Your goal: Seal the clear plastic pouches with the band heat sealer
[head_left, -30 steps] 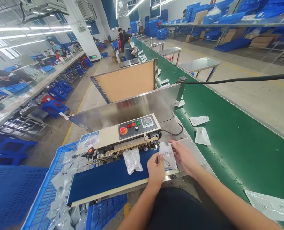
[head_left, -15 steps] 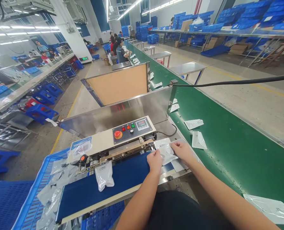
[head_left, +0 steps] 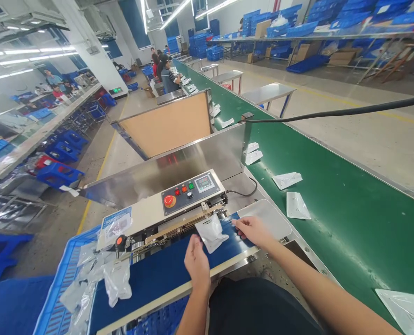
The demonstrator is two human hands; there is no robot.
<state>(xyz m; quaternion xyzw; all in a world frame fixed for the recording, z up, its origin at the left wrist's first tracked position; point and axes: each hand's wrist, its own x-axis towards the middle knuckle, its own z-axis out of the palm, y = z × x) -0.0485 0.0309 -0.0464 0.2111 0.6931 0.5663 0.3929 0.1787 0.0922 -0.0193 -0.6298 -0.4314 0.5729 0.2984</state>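
Note:
A white sealed-looking pouch (head_left: 212,234) lies on the blue belt of the band sealing machine (head_left: 172,204), its top edge at the sealing strip. My left hand (head_left: 197,261) is beside the pouch's left side, fingers extended and loosely together, not wrapped round it. My right hand (head_left: 251,230) hovers over the belt to the right of the pouch, with a gap between them; its fingers are loosely bent and hold nothing visible. Another white pouch (head_left: 117,281) hangs at the belt's left end.
A blue basket (head_left: 58,274) with several pouches stands at the machine's left end. The green conveyor (head_left: 336,223) on the right carries more white pouches (head_left: 297,205). A steel panel (head_left: 179,163) stands behind the machine, and a black cable (head_left: 332,111) crosses over the conveyor. People sit farther along.
The pouch that both hands held has moved left onto the belt and been let go. The earlier pouch has travelled to the belt's left end. The view has shifted slightly.

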